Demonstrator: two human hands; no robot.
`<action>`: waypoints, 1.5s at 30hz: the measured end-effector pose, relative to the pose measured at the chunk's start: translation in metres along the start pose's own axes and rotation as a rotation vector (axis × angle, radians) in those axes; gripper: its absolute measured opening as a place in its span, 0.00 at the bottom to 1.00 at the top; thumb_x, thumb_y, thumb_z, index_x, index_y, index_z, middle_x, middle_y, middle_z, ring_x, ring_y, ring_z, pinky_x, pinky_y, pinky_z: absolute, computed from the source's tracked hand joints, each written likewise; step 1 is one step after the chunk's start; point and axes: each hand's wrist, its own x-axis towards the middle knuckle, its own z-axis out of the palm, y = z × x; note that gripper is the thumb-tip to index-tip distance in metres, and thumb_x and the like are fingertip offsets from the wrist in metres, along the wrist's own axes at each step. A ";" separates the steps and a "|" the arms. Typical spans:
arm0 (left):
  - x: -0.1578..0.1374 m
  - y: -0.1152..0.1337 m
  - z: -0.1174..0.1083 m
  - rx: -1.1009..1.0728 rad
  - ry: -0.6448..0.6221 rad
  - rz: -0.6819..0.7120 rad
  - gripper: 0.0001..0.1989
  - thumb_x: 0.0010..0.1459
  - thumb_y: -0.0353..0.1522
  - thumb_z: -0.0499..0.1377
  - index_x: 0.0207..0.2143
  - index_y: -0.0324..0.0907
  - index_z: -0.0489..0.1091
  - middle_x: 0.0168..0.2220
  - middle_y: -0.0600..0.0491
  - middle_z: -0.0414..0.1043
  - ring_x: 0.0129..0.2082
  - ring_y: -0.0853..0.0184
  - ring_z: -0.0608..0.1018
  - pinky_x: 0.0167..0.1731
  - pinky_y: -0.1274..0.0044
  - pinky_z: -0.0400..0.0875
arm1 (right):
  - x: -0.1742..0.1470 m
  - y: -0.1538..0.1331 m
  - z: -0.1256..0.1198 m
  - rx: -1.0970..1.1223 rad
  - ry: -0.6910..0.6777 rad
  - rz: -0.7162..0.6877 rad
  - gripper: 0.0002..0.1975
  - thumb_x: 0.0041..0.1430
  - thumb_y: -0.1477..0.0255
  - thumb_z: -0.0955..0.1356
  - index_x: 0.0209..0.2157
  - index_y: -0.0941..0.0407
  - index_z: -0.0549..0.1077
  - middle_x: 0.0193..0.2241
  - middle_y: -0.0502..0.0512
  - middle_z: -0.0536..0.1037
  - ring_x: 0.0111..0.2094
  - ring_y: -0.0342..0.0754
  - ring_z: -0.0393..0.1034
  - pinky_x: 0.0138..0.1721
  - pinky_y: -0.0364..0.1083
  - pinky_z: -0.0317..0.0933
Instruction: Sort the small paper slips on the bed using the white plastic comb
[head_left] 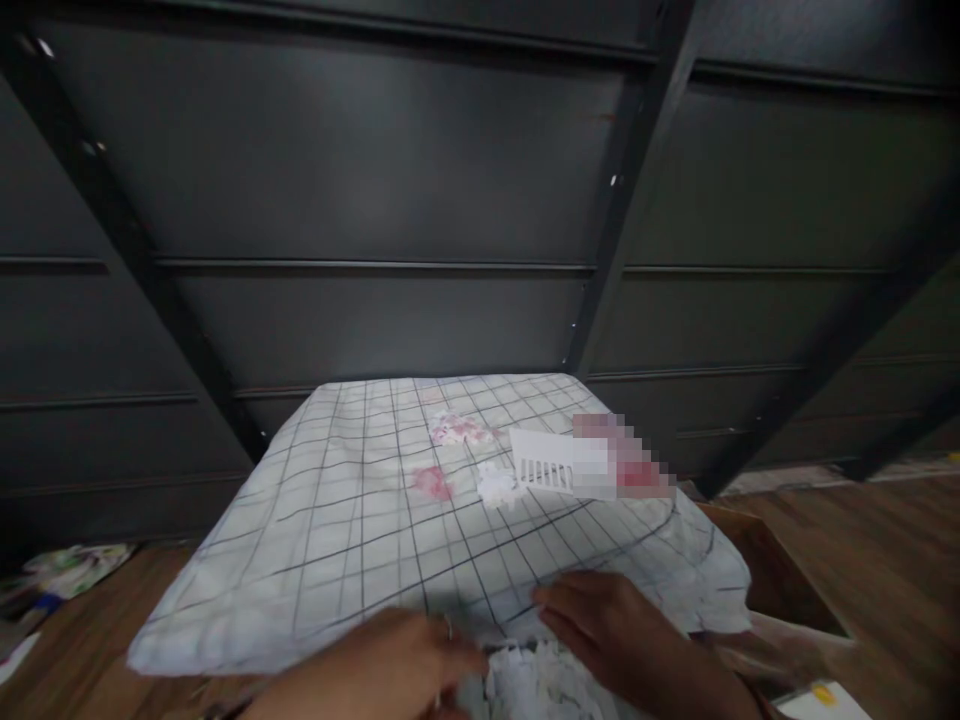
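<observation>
In the head view, white paper-like pieces (536, 682) are lying at the bottom centre, between the two hands. The left hand (427, 650) is curling beside them — whether it is pinching any, I cannot tell. The right hand (596, 615) is reaching in from the lower right, fingers close together, its grip unclear. A checked cloth (360, 560) is covering the table mid-frame, bearing a slotted white card (544, 462) right of centre.

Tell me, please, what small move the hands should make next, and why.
Perhaps bring the right hand to the heap of white pieces, which lies between it and the left hand, nearer than the white pile farther off on the checked cloth.
</observation>
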 end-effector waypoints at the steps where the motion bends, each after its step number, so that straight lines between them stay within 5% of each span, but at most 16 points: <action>1: 0.006 -0.002 -0.021 -0.032 0.079 0.000 0.10 0.58 0.34 0.53 0.41 0.48 0.72 0.33 0.55 0.76 0.31 0.67 0.77 0.31 0.79 0.69 | 0.008 0.009 -0.012 0.014 0.023 0.024 0.09 0.58 0.77 0.61 0.36 0.55 0.72 0.29 0.50 0.77 0.29 0.42 0.72 0.30 0.40 0.63; 3: 0.020 -0.015 -0.056 0.004 0.439 -0.128 0.15 0.62 0.36 0.47 0.45 0.43 0.69 0.35 0.52 0.75 0.33 0.65 0.76 0.35 0.75 0.69 | 0.025 0.031 -0.028 -0.030 0.096 0.071 0.11 0.60 0.75 0.60 0.38 0.56 0.73 0.32 0.54 0.78 0.32 0.44 0.72 0.34 0.42 0.64; 5: 0.036 -0.038 -0.081 0.116 0.654 -0.294 0.17 0.61 0.37 0.45 0.45 0.40 0.67 0.35 0.49 0.74 0.35 0.62 0.75 0.36 0.72 0.68 | 0.040 0.055 -0.033 -0.166 0.111 0.115 0.12 0.59 0.74 0.60 0.41 0.57 0.72 0.37 0.58 0.77 0.38 0.48 0.71 0.39 0.45 0.64; 10: 0.064 -0.102 -0.109 0.247 0.544 -0.372 0.14 0.59 0.33 0.47 0.39 0.39 0.70 0.32 0.48 0.75 0.34 0.62 0.76 0.34 0.74 0.66 | 0.059 0.098 -0.028 -0.479 -0.095 0.169 0.21 0.52 0.76 0.65 0.50 0.63 0.67 0.46 0.67 0.72 0.47 0.57 0.66 0.45 0.52 0.62; 16: 0.080 -0.161 -0.108 0.359 0.492 -0.352 0.13 0.55 0.30 0.49 0.37 0.37 0.71 0.37 0.45 0.75 0.38 0.61 0.76 0.40 0.73 0.66 | 0.060 0.114 -0.020 -0.565 -0.154 0.133 0.23 0.45 0.78 0.68 0.46 0.62 0.69 0.36 0.64 0.76 0.39 0.56 0.71 0.38 0.50 0.63; 21: 0.095 -0.198 -0.094 0.412 0.537 -0.353 0.15 0.55 0.29 0.48 0.41 0.36 0.70 0.42 0.44 0.73 0.44 0.61 0.74 0.44 0.73 0.67 | 0.069 0.120 -0.010 -0.609 -0.149 0.107 0.14 0.50 0.83 0.62 0.39 0.60 0.71 0.27 0.60 0.76 0.28 0.50 0.72 0.29 0.45 0.60; 31: 0.101 -0.236 -0.054 0.422 0.623 -0.326 0.20 0.61 0.35 0.44 0.49 0.35 0.66 0.52 0.43 0.68 0.51 0.59 0.70 0.52 0.68 0.62 | 0.116 0.141 -0.047 -0.552 -0.082 0.246 0.17 0.53 0.85 0.58 0.39 0.58 0.71 0.34 0.59 0.77 0.36 0.47 0.72 0.36 0.43 0.62; 37: 0.105 -0.251 -0.047 0.465 0.620 -0.325 0.22 0.62 0.38 0.44 0.51 0.35 0.66 0.54 0.41 0.65 0.53 0.58 0.69 0.53 0.67 0.61 | 0.136 0.158 -0.055 -0.494 -0.074 0.277 0.18 0.52 0.85 0.57 0.39 0.57 0.71 0.33 0.57 0.78 0.33 0.47 0.73 0.34 0.43 0.63; 45: 0.105 -0.247 -0.048 0.470 0.638 -0.330 0.21 0.61 0.37 0.45 0.50 0.35 0.67 0.53 0.41 0.66 0.52 0.56 0.70 0.51 0.65 0.63 | 0.162 0.159 -0.054 -0.467 -0.053 0.231 0.17 0.52 0.85 0.58 0.40 0.58 0.71 0.39 0.58 0.77 0.41 0.47 0.71 0.43 0.45 0.61</action>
